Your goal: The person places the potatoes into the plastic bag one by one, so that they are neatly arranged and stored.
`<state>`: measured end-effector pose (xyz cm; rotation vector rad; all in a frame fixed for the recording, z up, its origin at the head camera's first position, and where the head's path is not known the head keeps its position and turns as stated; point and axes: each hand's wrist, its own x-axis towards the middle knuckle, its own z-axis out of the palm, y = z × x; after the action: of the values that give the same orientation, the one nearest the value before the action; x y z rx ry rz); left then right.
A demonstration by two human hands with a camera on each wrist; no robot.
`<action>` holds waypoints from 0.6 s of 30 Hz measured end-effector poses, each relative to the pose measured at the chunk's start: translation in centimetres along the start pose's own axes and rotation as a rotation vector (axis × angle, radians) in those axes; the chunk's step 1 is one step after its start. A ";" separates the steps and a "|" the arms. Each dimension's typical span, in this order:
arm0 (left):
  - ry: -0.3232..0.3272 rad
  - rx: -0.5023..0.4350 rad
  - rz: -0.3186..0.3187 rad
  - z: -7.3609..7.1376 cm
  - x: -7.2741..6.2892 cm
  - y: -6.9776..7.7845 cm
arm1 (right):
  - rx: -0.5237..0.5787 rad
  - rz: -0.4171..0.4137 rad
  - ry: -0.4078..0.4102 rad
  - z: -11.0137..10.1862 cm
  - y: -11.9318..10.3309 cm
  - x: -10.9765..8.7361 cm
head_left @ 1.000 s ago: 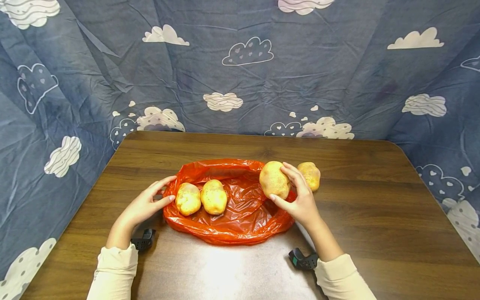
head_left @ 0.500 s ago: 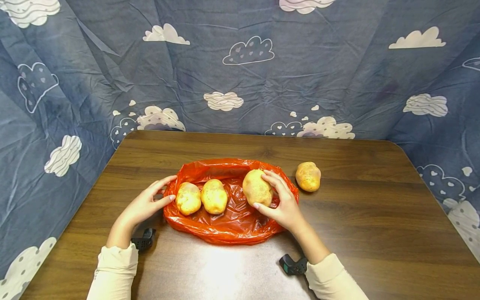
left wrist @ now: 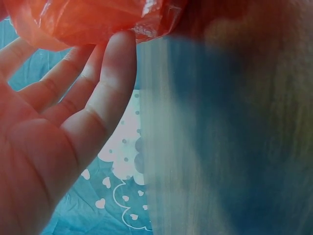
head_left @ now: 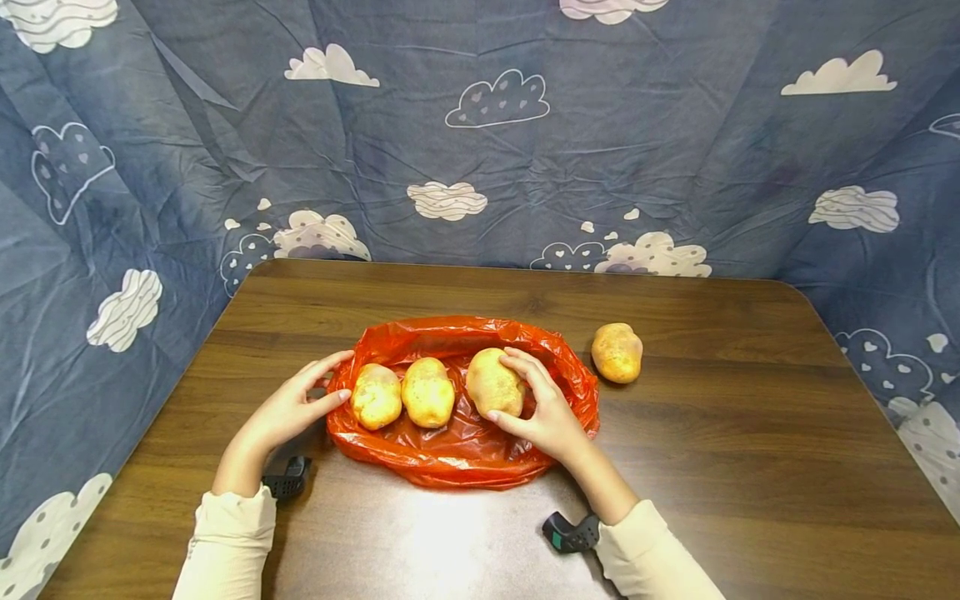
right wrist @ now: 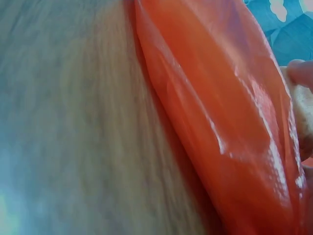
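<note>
A red plastic bag (head_left: pixel 480 477) lies spread with its mouth up on the table, its rim rolled outward. Two potatoes, one at the left (head_left: pixel 377 398) and one beside it (head_left: pixel 428 393), rest inside. My right hand (head_left: pixel 543 417) holds a third potato (head_left: pixel 492 383) over the bag's middle, thumb on the near side and fingers on the far side. In the right wrist view the bag's wall (right wrist: pixel 220 122) hides most of that hand. My left hand (head_left: pixel 288 408) touches the bag's left rim with loosely extended fingers; the left wrist view shows its fingertips against the plastic (left wrist: pixel 98 24).
Another potato (head_left: pixel 617 353) lies on the wooden table (head_left: pixel 750 400) to the right of the bag. Black wrist devices sit at the left wrist (head_left: pixel 288 479) and right wrist (head_left: pixel 572 533). A blue cloud-patterned cloth (head_left: pixel 525 167) hangs behind the table.
My right hand has carried its potato leftward, from over the bag's right rim to beside the two potatoes inside, and slightly nearer me. My left hand has stayed at the left rim.
</note>
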<state>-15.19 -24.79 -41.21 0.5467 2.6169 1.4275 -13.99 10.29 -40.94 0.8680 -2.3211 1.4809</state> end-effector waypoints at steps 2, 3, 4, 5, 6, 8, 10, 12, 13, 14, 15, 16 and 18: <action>-0.001 0.000 -0.002 0.0 0.0 0.0 | 0.006 0.009 -0.014 0.2 0.2 0.1; -0.002 0.000 -0.002 0.0 0.0 0.0 | 0.009 0.016 -0.021 0.4 0.2 0.1; -0.002 0.000 -0.002 0.0 0.0 0.0 | 0.011 0.021 -0.027 0.5 0.2 0.1; -0.002 0.001 -0.002 0.0 0.0 0.1 | 0.014 0.029 -0.034 0.6 0.2 0.2; -0.001 0.001 -0.001 0.0 0.0 0.1 | 0.016 0.036 -0.039 0.7 0.3 0.2; -0.001 0.004 -0.001 0.0 -0.1 0.1 | 0.026 0.048 -0.048 0.8 0.3 0.3; 0.000 0.006 -0.002 0.0 -0.1 0.1 | 0.033 0.053 -0.051 1.0 0.4 0.4; 0.000 0.006 -0.001 0.0 0.0 0.1 | 0.039 0.049 -0.050 1.2 0.5 0.5; 0.000 0.005 -0.001 0.0 0.0 0.1 | 0.040 0.050 -0.052 1.3 0.6 0.5; 0.000 0.003 -0.002 0.0 0.0 0.2 | 0.041 0.049 -0.054 1.4 0.6 0.6; 0.000 0.001 -0.002 0.0 0.0 0.2 | 0.042 0.049 -0.055 1.5 0.7 0.6; -0.001 -0.001 -0.003 0.0 0.0 0.2 | 0.043 0.052 -0.056 1.6 0.8 0.6; -0.002 -0.004 -0.002 0.0 0.0 0.2 | 0.053 0.066 -0.060 1.7 0.9 0.6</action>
<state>-15.09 -24.71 -41.01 0.5451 2.6114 1.4305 -14.81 8.81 -42.05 0.8693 -2.3854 1.5703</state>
